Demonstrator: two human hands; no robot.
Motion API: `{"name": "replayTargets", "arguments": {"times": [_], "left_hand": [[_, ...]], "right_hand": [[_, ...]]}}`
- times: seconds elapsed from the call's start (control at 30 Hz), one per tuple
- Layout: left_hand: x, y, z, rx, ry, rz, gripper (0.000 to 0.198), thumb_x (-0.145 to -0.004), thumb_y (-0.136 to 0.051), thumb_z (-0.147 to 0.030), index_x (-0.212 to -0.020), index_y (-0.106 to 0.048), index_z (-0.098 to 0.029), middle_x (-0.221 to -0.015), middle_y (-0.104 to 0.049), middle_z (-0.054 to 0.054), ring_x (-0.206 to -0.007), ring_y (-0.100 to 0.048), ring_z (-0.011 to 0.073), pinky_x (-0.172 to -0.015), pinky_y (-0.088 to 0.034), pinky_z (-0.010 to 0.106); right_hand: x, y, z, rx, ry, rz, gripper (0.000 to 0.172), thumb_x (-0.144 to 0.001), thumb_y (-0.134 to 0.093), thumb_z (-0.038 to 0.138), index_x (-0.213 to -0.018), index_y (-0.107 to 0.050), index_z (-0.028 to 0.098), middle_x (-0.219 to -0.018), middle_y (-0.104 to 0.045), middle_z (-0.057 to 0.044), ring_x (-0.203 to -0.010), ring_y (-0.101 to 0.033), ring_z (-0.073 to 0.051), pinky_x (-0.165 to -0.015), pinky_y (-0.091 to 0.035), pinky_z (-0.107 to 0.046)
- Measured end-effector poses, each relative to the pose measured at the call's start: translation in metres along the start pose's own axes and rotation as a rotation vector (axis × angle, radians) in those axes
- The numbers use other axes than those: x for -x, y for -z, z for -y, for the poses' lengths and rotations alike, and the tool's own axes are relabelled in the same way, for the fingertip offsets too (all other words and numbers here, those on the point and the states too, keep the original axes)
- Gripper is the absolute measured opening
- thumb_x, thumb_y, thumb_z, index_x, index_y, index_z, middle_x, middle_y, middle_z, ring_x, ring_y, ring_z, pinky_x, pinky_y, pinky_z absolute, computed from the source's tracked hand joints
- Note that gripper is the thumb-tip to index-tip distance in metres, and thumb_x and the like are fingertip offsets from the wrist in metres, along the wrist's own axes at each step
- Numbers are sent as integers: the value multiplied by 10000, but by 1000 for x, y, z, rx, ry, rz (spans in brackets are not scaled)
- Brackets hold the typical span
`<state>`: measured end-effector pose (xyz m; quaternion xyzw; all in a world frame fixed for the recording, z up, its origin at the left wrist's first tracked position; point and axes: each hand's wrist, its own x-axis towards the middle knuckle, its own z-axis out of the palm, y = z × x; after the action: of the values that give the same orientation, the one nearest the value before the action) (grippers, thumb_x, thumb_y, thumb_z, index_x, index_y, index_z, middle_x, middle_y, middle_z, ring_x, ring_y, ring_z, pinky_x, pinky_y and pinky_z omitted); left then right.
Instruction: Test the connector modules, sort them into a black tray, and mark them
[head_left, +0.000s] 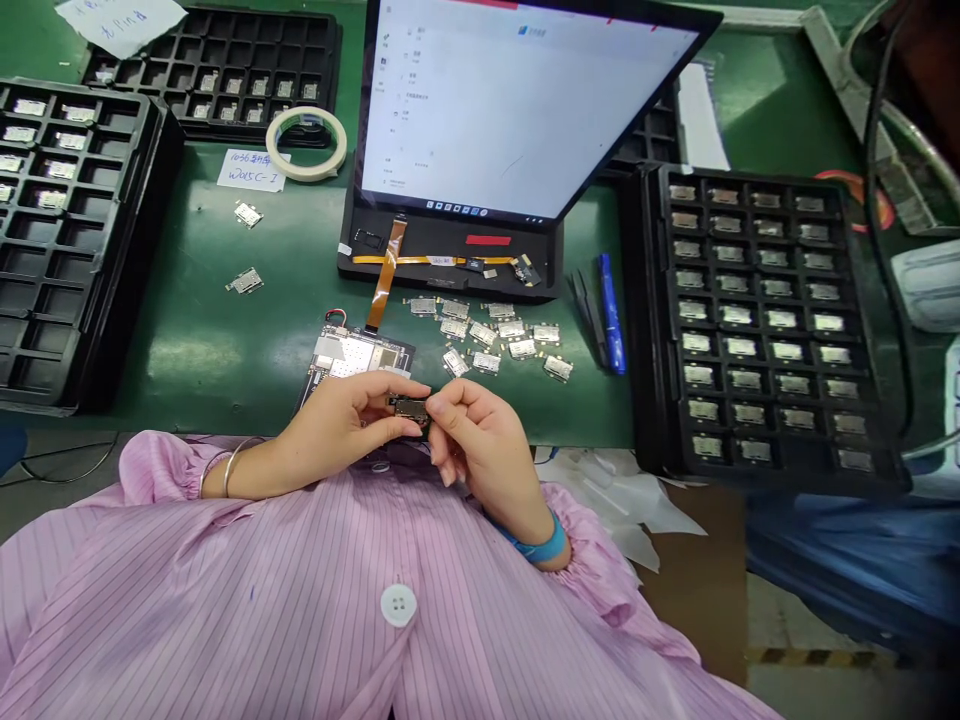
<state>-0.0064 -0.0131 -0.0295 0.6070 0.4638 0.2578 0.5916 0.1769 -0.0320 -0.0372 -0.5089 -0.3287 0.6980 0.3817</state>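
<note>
Both my hands meet at the near edge of the green mat, pinching one small metal connector part (409,407) between them. My left hand (341,420) grips its left end with thumb and fingers curled. My right hand (480,445) pinches its right end. Just behind the hands lies a circuit board (352,355) with an orange flex cable (384,275) running up to the black test fixture (450,262). Several loose metal parts (491,335) are scattered on the mat beyond my right hand.
A tilted lit screen (517,100) stands on the fixture. A black tray (757,320) filled with parts sits at right, another tray (67,230) at left, a third (225,70) at the back. A tape roll (306,142), paper note (251,170), blue pen (611,310) and tweezers (589,305) lie on the mat.
</note>
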Motion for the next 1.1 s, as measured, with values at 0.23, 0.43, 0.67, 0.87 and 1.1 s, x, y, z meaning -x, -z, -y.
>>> {"name": "replayTargets", "arguments": {"times": [0.23, 0.43, 0.67, 0.87, 1.1], "left_hand": [[-9, 17, 15, -732, -431, -292, 392, -897, -650, -332, -1244, -607, -156, -1157, -711, 117, -1128, -617, 261, -1007, -468, 450], [-10, 15, 32, -953, -493, -228, 313, -950, -559, -281, -1235, -605, -159, -1317, -639, 143, -1291, -535, 297, -1041, -439, 485], [-10, 14, 34, -994, -549, -277, 304, -943, -574, -256, -1225, -601, -146, -1289, -658, 129, -1238, -576, 281, -998, -481, 457], [-10, 13, 34, -1005, -549, -275, 300, -947, -567, -262, -1223, -605, -151, -1292, -657, 130, -1242, -574, 282, -997, -482, 461], [-10, 13, 36, -1011, -540, -265, 314, -951, -555, -263, -1240, -600, -148, -1298, -650, 138, -1250, -566, 286, -1000, -478, 473]], "right_hand": [[-14, 3, -8, 103, 307, -259, 222, -854, -682, 400, -847, -562, 213, -704, -682, 5, -574, -675, -132, -410, -479, -191], [-30, 3, -15, 240, 367, -327, 215, -869, -657, 318, -1046, -604, 208, -708, -636, 25, -522, -589, -97, -378, -460, -176], [-35, 2, -17, 258, 325, -343, 216, -845, -672, 329, -981, -624, 168, -689, -679, 5, -454, -592, -86, -328, -404, -152], [-36, 0, -14, 256, 311, -350, 201, -834, -671, 310, -961, -627, 161, -664, -684, 5, -427, -584, -83, -317, -387, -148], [-38, -1, -12, 229, 309, -345, 228, -825, -680, 322, -961, -623, 149, -678, -696, -5, -408, -572, -76, -310, -375, -149]]}}
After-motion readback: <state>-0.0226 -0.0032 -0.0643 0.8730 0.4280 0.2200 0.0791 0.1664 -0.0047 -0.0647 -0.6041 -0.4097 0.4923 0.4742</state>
